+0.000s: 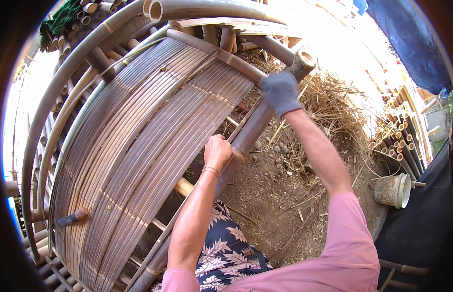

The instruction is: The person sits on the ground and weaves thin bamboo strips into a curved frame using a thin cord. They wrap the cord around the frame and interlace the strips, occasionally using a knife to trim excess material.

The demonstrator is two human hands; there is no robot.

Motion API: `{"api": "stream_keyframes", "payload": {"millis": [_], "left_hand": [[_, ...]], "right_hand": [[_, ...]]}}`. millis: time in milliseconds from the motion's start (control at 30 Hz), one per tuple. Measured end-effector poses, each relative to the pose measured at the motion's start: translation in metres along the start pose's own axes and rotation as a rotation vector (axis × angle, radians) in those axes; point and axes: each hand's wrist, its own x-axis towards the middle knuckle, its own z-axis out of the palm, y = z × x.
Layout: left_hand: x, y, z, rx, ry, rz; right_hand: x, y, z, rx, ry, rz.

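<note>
A bamboo bench-like frame [251, 131] with a thick dark front pole stands before me. Its seat of split bamboo slats [148, 131] fills the left half of the view. My left hand [217, 151], bare, is closed at the slats' inner edge beside the front pole; what its fingers hold is hidden. My right hand [280, 92], in a grey glove, is closed at the frame's far corner, slightly blurred. A thin strip runs along the pole between the two hands; whether either grips it I cannot tell. A short tool handle [73, 217] with dark wrapping lies on the slats.
Curved bamboo rails [36, 131] rise along the left side. Straw shavings [333, 104] are heaped on the dirt floor beyond the frame. Bundled bamboo poles [399, 136], a tipped, stained white bucket [392, 191] and a blue tarp [406, 44] are at the right.
</note>
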Motion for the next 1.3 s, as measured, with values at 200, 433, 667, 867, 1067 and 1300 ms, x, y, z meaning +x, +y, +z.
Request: {"api": "stream_keyframes", "payload": {"millis": [200,433,667,867,1067,1300], "left_hand": [[0.056,-0.017,0.019,0.065,-0.179,0.210],[0.062,-0.005,0.032,-0.070,-0.137,-0.033],[0.014,-0.005,0.014,-0.417,0.130,0.093],[0.009,-0.003,-0.040,-0.996,-0.372,-0.118],[0.003,0.025,-0.042,-0.821,-0.478,-0.177],[0.017,0.028,-0.032,-0.791,-0.239,-0.190]], "right_hand": [[0.004,-0.089,0.062,0.413,-0.681,-0.317],[0.036,-0.084,0.086,0.535,-0.988,-0.767],[-0.014,-0.048,0.014,1.324,-0.327,0.215],[-0.068,-0.035,-0.033,0.784,0.296,-0.056],[-0.097,-0.049,-0.025,1.032,-0.026,-0.280],[-0.159,0.090,-0.084,1.755,-0.036,0.034]]}}
